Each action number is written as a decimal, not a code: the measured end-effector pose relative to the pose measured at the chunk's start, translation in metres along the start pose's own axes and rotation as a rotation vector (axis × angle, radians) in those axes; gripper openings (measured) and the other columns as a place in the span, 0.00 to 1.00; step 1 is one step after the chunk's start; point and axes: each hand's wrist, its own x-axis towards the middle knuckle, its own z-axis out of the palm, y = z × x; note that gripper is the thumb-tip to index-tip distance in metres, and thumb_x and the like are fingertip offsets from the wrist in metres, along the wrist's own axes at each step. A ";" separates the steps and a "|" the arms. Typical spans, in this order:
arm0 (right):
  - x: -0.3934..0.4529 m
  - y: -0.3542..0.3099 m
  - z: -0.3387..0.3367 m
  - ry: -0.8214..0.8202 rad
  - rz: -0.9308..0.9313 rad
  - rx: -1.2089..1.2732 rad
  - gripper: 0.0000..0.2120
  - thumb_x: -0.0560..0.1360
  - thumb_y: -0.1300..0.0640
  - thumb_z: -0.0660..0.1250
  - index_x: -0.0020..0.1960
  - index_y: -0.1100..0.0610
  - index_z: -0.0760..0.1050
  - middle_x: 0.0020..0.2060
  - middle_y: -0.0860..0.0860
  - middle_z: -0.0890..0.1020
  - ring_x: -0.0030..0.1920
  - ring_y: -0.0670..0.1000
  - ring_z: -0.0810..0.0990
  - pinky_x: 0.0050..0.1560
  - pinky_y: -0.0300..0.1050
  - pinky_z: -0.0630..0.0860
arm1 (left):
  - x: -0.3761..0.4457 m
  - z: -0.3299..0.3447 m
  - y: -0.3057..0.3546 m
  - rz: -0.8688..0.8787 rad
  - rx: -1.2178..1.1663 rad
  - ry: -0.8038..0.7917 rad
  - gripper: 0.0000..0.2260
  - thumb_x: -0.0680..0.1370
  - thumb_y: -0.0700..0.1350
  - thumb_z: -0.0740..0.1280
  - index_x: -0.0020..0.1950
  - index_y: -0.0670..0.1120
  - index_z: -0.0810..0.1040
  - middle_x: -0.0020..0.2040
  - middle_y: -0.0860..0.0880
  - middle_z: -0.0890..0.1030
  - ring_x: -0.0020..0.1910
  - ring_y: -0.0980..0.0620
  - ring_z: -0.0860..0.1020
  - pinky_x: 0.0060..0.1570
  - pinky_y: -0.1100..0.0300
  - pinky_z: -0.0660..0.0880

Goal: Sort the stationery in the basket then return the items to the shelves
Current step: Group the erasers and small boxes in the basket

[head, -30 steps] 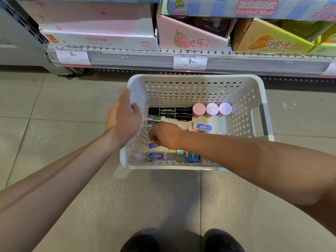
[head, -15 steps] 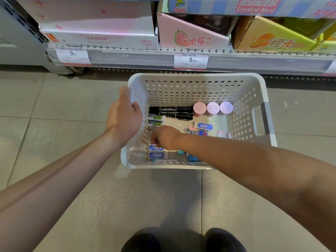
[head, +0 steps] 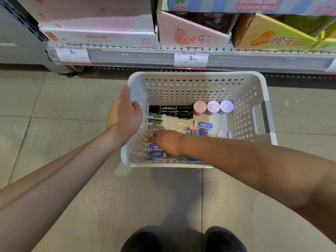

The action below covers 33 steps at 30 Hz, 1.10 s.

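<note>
Right hand (head: 166, 140) shifted left inside basket (head: 181, 84) — left hand (head: 123, 117) gripping rim

Left hand (head: 123, 115) curled over a rim, thumb outside, arm outstretched. Right hand (head: 168, 140) reaching down, palm down, fingers hidden underneath.

Soft, even indoor light from overhead, nothing harsh. A pale sheen sits on the floor tiles (head: 54, 110), with a soft shadow pooling beneath the basket (head: 198, 77). Wide-angle bending curves the shelf edge (head: 131, 56). Centre reads sharp; small labels inside the basket blur out.
</note>
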 end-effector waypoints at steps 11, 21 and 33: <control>-0.011 0.000 -0.011 0.055 0.015 0.002 0.23 0.73 0.66 0.66 0.67 0.60 0.68 0.60 0.57 0.72 0.60 0.57 0.72 0.50 0.47 0.73 | 0.000 0.000 0.000 0.012 0.011 0.002 0.04 0.81 0.40 0.55 0.53 0.44 0.59 0.30 0.46 0.67 0.26 0.45 0.69 0.27 0.46 0.73; -0.037 0.003 -0.011 -0.188 0.155 0.458 0.08 0.77 0.64 0.61 0.53 0.63 0.76 0.50 0.59 0.80 0.48 0.54 0.77 0.49 0.44 0.73 | 0.000 0.001 0.000 -0.001 0.011 0.005 0.08 0.81 0.40 0.55 0.60 0.40 0.62 0.31 0.47 0.67 0.26 0.47 0.69 0.28 0.51 0.71; -0.037 0.013 0.001 -0.311 0.173 0.538 0.13 0.80 0.56 0.59 0.57 0.63 0.76 0.47 0.57 0.79 0.47 0.51 0.76 0.53 0.43 0.72 | -0.001 0.001 0.001 0.002 0.014 0.009 0.04 0.81 0.40 0.55 0.52 0.45 0.59 0.32 0.45 0.68 0.27 0.46 0.69 0.28 0.49 0.72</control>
